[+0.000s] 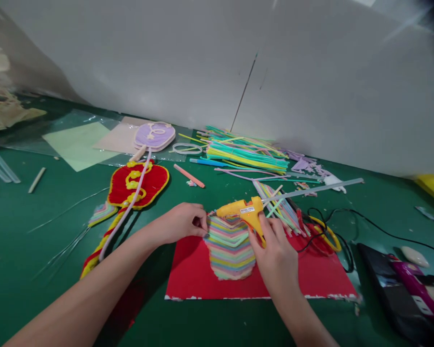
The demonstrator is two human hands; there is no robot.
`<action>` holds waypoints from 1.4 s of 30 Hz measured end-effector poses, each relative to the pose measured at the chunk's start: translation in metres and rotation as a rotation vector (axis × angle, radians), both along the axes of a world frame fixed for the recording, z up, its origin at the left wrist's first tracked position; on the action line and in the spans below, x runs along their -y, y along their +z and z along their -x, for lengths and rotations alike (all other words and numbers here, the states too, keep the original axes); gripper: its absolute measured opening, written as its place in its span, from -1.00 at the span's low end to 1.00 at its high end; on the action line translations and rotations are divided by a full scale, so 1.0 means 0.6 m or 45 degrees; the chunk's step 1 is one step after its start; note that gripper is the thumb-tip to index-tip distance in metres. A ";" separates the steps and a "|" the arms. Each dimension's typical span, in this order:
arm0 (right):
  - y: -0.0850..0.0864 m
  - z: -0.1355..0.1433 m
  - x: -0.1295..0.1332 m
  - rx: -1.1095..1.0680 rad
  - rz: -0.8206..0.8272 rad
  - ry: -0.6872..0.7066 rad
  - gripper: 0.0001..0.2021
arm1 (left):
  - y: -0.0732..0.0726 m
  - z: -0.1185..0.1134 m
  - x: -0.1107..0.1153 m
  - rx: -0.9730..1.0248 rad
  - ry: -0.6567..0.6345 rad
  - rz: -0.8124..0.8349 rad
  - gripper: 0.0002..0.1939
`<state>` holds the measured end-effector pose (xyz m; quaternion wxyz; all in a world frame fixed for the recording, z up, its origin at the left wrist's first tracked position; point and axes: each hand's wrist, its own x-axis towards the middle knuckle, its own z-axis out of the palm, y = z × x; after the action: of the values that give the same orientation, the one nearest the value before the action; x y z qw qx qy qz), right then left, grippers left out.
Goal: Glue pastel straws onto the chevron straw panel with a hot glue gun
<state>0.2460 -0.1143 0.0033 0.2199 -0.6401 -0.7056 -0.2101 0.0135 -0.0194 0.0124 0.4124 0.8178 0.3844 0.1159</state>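
Note:
My right hand (277, 246) is closed around the handle of a yellow hot glue gun (235, 209), with a long clear glue stick (314, 190) sticking out of its back. The gun's nozzle points left, over the top edge of a striped pipe-cleaner piece (231, 260) in pastel chevron rows. At that piece's upper left edge my left hand (186, 221) is closed in a pinch, close to the nozzle tip. A red sheet (191, 282) lies under the striped piece. Whether fresh glue is at the nozzle cannot be made out.
Behind lies a bundle of coloured pipe cleaners (246, 156). To the left are a red and yellow fan (141, 185), a purple fan (154, 136) and a pink marker-like stick (189, 176). A black cable (383, 232) runs right, near a black case (383, 284).

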 end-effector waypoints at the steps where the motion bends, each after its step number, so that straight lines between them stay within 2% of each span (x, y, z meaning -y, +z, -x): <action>1: 0.000 0.000 0.000 0.005 -0.008 -0.001 -0.70 | 0.000 0.000 0.000 -0.001 -0.001 0.000 -0.94; 11: 0.002 -0.001 0.000 0.027 -0.050 0.017 -0.70 | 0.005 -0.001 -0.001 -0.027 -0.001 0.009 -0.95; 42: 0.002 -0.038 0.064 0.086 -0.022 -0.127 -0.69 | 0.007 -0.002 -0.003 -0.047 -0.011 0.036 -0.92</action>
<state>0.2690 -0.1530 0.0042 0.1908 -0.6650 -0.6779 -0.2486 0.0146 -0.0176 0.0168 0.4172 0.8156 0.3900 0.0935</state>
